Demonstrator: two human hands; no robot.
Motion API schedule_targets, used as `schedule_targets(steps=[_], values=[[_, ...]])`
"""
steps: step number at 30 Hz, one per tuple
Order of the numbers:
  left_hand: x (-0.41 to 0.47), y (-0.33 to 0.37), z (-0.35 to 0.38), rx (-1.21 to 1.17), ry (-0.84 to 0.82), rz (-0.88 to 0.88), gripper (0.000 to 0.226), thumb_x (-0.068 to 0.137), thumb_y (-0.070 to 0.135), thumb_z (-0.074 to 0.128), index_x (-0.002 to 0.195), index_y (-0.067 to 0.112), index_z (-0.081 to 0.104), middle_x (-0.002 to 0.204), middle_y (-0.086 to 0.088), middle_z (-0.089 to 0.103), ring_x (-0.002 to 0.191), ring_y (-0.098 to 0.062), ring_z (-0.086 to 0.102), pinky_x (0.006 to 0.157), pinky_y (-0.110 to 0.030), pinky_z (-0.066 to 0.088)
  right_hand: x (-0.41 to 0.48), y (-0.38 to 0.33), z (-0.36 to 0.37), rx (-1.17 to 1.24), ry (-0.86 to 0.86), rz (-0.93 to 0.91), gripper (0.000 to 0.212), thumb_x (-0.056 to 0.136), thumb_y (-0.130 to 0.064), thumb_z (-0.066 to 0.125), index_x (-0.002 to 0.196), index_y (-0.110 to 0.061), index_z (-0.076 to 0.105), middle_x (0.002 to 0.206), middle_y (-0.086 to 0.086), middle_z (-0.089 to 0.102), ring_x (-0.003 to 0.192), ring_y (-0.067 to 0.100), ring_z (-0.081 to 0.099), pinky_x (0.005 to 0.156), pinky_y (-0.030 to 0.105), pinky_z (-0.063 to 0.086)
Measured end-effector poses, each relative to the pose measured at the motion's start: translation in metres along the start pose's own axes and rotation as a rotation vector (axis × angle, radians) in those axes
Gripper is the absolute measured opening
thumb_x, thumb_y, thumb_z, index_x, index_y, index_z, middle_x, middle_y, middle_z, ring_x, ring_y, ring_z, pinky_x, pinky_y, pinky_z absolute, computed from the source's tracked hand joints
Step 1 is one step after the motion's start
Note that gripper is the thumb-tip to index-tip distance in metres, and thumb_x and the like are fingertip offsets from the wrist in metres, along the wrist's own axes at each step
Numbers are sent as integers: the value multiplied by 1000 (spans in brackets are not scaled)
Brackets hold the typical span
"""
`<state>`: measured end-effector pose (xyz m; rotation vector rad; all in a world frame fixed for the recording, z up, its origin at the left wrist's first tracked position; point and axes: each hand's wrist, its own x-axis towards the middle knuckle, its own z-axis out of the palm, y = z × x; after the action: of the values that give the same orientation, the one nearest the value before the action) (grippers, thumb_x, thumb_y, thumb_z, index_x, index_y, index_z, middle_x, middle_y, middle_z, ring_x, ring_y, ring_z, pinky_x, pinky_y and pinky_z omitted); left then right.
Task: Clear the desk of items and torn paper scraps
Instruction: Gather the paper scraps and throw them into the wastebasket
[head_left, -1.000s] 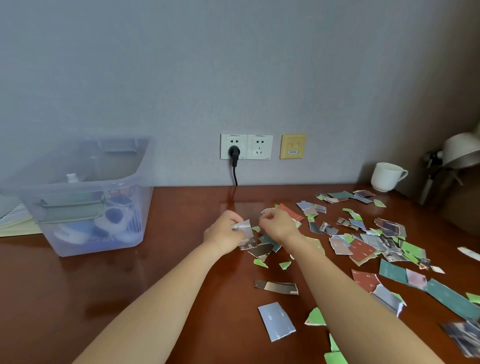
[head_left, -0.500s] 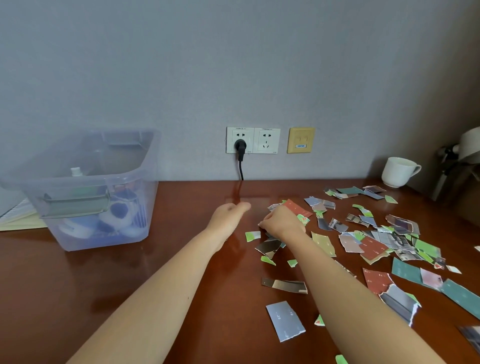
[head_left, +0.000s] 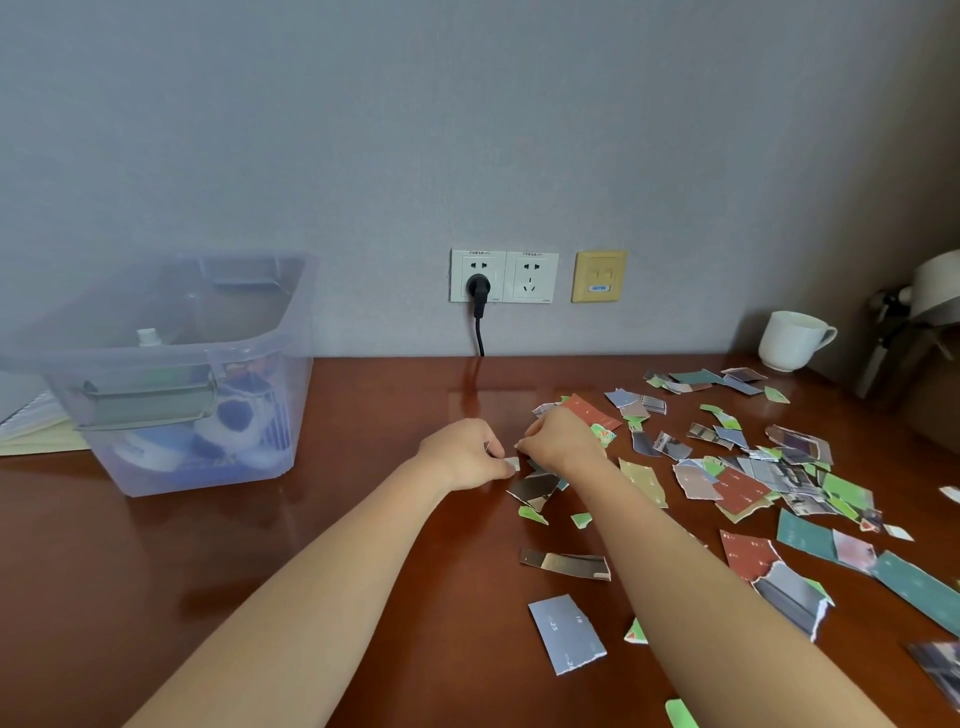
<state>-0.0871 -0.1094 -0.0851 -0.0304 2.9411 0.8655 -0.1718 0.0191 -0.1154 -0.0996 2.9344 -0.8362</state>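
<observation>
1. The left hand (head_left: 462, 457) has its fingers curled and pinches a small pale scrap (head_left: 512, 464) at its fingertips, low over the worktop (head_left: 249, 571) in mid-scene.
2. The right hand (head_left: 563, 441) sits just right of it, almost touching, knuckles up. Its fingers curl down onto the left fringe of the torn paper scraps (head_left: 737, 488). The fingertips are hidden beneath the hand, so I cannot tell whether it grips anything.
3. The scraps cover the right half of the worktop, from near the white mug (head_left: 789, 340) at the far right down to the near edge.
4. A dark scrap (head_left: 535, 491) lies just near of both hands. A brown strip (head_left: 566, 564) and a grey-blue scrap (head_left: 566, 634) lie nearer still.
5. The clear plastic bin (head_left: 156, 358) stands at far left, well apart from the hands. Its contents blur through the frosted wall, showing only blue-and-white shapes and a white cap.
6. A notebook (head_left: 31, 426) is partly hidden behind the bin and cut off by the left edge.
7. A lamp (head_left: 930, 291) is cut off at the right edge, where several scraps also run out of view.
</observation>
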Motion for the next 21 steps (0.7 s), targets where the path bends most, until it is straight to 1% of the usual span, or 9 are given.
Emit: schedule_targets(steps=[4, 7, 11, 13, 15, 16, 18, 19, 21], values=[[2, -4, 1, -13, -3, -4, 17, 86, 41, 66, 87, 24, 67, 74, 7, 63, 86, -19, 63, 78, -32, 48, 2, 1, 1, 0, -21, -8, 22, 80, -25, 62, 97, -15, 73, 91, 5, 68, 87, 26, 67, 76, 34, 57], [2, -4, 4, -46, 21, -9, 14, 86, 38, 68, 86, 26, 60, 82, 3, 62, 89, -20, 63, 85, -36, 50, 4, 3, 3, 8, -30, 1, 25, 79, -24, 59, 98, -17, 73, 97, 4, 70, 87, 23, 66, 78, 38, 58], [3, -9, 9, -154, 45, -28, 21, 79, 34, 74, 77, 29, 54, 87, 3, 68, 88, -23, 68, 89, -43, 52, 1, 4, 3, 12, -17, -4, 21, 75, -19, 57, 88, -16, 73, 90, 5, 69, 84, 24, 66, 77, 37, 58], [6, -15, 13, -224, 55, -33, 21, 76, 35, 75, 81, 29, 56, 88, 2, 69, 87, -24, 68, 88, -45, 52, -2, 3, 1, 22, -15, -12, 14, 79, -17, 57, 79, -17, 71, 86, 5, 67, 83, 24, 64, 74, 33, 56], [6, -18, 12, -282, 62, -41, 16, 79, 32, 73, 86, 29, 58, 90, 2, 68, 89, -22, 66, 86, -40, 53, -1, 4, -1, 46, -8, -4, 22, 84, -13, 49, 64, -21, 53, 84, 5, 56, 80, 25, 56, 69, 30, 47], [5, -18, 10, -327, 58, -42, 13, 83, 29, 70, 91, 29, 60, 92, 3, 66, 90, -19, 64, 84, -35, 52, 0, 5, -2, 58, -8, -7, 26, 86, -12, 45, 63, -23, 44, 87, 5, 51, 81, 26, 50, 69, 30, 41], [4, -20, 6, -426, 25, -30, 18, 92, 20, 60, 110, 23, 61, 98, 4, 65, 93, -13, 61, 79, -23, 48, 2, 5, -4, 87, -24, -18, 26, 90, -13, 41, 66, -21, 38, 87, 6, 45, 84, 26, 42, 69, 28, 35], [3, -20, 2, -474, 10, -19, 24, 95, 16, 55, 118, 21, 59, 101, 3, 66, 96, -12, 60, 80, -21, 45, 3, 5, -5, 94, -27, -21, 29, 91, -16, 42, 64, -21, 35, 81, 5, 44, 83, 25, 40, 64, 27, 33], [1, -22, -3, -570, 9, -18, 29, 98, 11, 48, 123, 21, 59, 101, 3, 66, 98, -10, 60, 82, -19, 42, 0, 4, -6, 75, -29, -29, 34, 90, -24, 49, 61, -22, 31, 68, 1, 41, 78, 25, 43, 53, 27, 29]])
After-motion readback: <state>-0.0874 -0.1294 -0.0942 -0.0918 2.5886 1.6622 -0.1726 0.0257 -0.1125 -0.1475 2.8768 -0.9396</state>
